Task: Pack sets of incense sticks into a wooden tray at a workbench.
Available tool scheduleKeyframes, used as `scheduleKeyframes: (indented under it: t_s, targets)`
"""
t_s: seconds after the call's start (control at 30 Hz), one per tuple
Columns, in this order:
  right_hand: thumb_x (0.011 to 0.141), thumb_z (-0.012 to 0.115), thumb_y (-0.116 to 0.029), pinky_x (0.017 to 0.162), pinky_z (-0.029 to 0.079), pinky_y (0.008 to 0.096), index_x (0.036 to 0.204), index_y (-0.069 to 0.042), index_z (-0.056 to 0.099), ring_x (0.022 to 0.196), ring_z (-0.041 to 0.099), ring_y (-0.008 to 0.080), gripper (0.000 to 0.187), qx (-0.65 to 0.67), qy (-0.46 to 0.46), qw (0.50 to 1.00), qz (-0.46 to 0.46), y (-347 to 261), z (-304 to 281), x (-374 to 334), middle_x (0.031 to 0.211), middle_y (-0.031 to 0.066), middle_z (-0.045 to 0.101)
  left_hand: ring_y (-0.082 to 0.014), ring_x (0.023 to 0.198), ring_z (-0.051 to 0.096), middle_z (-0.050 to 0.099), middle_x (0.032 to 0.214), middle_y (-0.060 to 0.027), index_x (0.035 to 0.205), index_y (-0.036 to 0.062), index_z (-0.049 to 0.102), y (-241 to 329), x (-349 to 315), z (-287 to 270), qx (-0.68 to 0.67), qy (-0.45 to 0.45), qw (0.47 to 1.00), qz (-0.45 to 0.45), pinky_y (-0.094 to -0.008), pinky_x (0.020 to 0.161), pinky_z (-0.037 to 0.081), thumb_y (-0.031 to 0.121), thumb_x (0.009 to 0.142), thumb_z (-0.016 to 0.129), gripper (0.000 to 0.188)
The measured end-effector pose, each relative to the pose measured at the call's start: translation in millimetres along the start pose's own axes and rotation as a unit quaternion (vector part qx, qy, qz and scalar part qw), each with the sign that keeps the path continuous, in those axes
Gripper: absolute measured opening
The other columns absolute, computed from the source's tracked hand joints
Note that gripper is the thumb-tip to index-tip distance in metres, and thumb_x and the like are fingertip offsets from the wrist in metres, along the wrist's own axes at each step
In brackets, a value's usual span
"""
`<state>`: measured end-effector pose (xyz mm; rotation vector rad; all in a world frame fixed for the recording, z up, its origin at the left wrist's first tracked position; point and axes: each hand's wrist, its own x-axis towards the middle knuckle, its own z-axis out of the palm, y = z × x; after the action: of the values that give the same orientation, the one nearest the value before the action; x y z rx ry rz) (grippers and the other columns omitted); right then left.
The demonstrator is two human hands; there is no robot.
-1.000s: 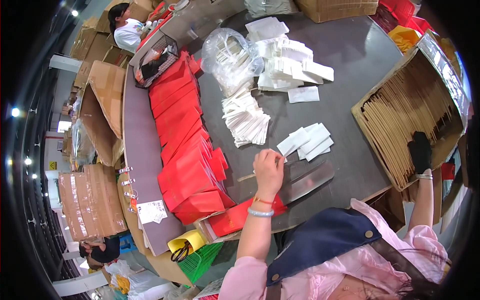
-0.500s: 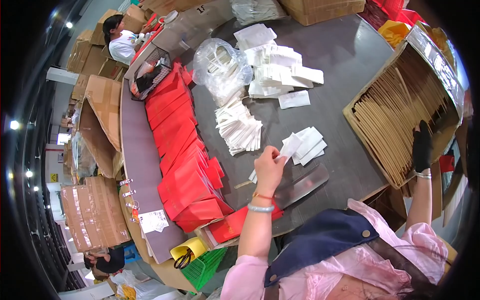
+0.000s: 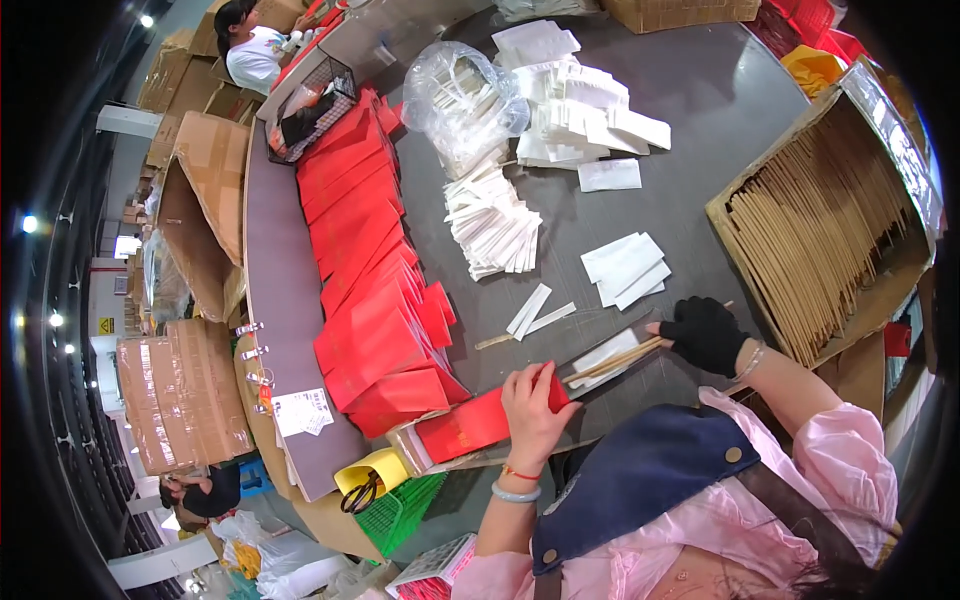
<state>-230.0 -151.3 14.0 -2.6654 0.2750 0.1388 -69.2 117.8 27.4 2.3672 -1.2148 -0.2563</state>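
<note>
My left hand [image 3: 535,408] grips the end of a long red paper sleeve [image 3: 465,428] lying at the table's near edge. My right hand [image 3: 700,335], in a black fingerless glove, pinches a few thin wooden sticks [image 3: 628,357]. Their far ends point at the sleeve's end by my left hand; whether they are inside it, I cannot tell. A flat white paper packet [image 3: 598,354] lies along the sticks on a shiny metal trough [image 3: 650,368]. Just beyond are a small stack of white packets [image 3: 628,268] and narrow white strips [image 3: 528,310].
Red sleeves [image 3: 365,260] overlap along the left side. Farther in lie a fan of white packets [image 3: 492,220], a clear plastic bag [image 3: 465,95] and more packets [image 3: 570,95]. A cardboard box of wooden sticks [image 3: 810,260] stands at right. Scissors [image 3: 360,493] sit in a yellow holder [image 3: 385,465].
My right hand has left the stick box and come to the trough with sticks. My left hand has moved from the packet stack to the red sleeve, and a white packet now lies on the trough.
</note>
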Motion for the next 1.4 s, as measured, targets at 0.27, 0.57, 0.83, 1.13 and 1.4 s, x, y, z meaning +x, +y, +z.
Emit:
scheduleKeyframes:
  t_s: [0.27, 0.57, 0.83, 1.13, 1.4]
  targets:
    - [0.074, 0.075, -0.012, 0.069, 0.05, 0.0403, 0.086, -0.007, 0.064, 0.076, 0.062, 0.0298, 0.018, 0.073, 0.176, 0.978, -0.087, 16.4, 34.2, 21.6, 0.083, 0.0123, 0.062, -0.0334, 0.112, 0.049, 0.055, 0.121, -0.0109, 0.127, 0.0049, 0.056, 16.7, 14.0, 13.8, 0.028, -0.007, 0.999, 0.026, -0.0452, 0.096, 0.039, 0.019, 0.06, 0.083, 0.073]
    - [0.066, 0.078, -0.037, 0.092, 0.041, 0.0466, 0.106, -0.012, 0.061, 0.098, 0.059, 0.0299, 0.051, 0.112, 0.177, 0.974, -0.084, -55.6, 16.1, 38.1, 0.104, 0.0086, 0.062, -0.0353, 0.106, 0.05, 0.054, 0.118, -0.0137, 0.122, 0.0124, 0.057, 23.9, 39.7, 5.1, 0.024, -0.066, 0.994, 0.081, -0.0457, 0.088, 0.043, 0.012, 0.068, 0.073, 0.056]
    - [0.056, 0.084, -0.03, 0.09, 0.04, 0.0446, 0.104, -0.012, 0.059, 0.097, 0.056, 0.0323, 0.057, 0.074, 0.193, 0.978, -0.01, -32.3, -45.5, 17.1, 0.098, 0.0098, 0.059, -0.0359, 0.103, 0.053, 0.057, 0.111, -0.0152, 0.092, 0.0111, 0.065, -1.7, 81.2, -133.4, 0.099, -0.132, 0.978, 0.124, -0.0476, 0.084, 0.047, 0.005, 0.065, 0.07, 0.028]
    - [0.06, 0.083, -0.038, 0.098, 0.035, 0.0464, 0.108, -0.011, 0.059, 0.102, 0.057, 0.0299, 0.059, 0.009, 0.094, 0.995, 0.019, -44.0, -39.9, 15.0, 0.105, 0.0093, 0.06, -0.0461, 0.136, 0.028, 0.036, 0.145, -0.0216, 0.143, 0.0063, 0.039, -1.1, 6.1, 3.6, 0.08, 0.039, 0.975, -0.204, -0.0614, 0.112, 0.017, 0.05, 0.065, 0.084, 0.099]
    - [0.061, 0.082, -0.04, 0.101, 0.033, 0.0475, 0.11, -0.009, 0.061, 0.107, 0.057, 0.029, 0.062, -0.037, 0.018, 0.998, -0.039, -50.1, -29.6, 23.8, 0.106, 0.0101, 0.06, -0.0398, 0.14, 0.026, 0.036, 0.146, -0.0209, 0.142, 0.0003, 0.038, -19.0, -4.5, 23.0, -0.066, 0.065, 0.972, -0.216, -0.0594, 0.115, 0.011, 0.047, 0.066, 0.084, 0.1]
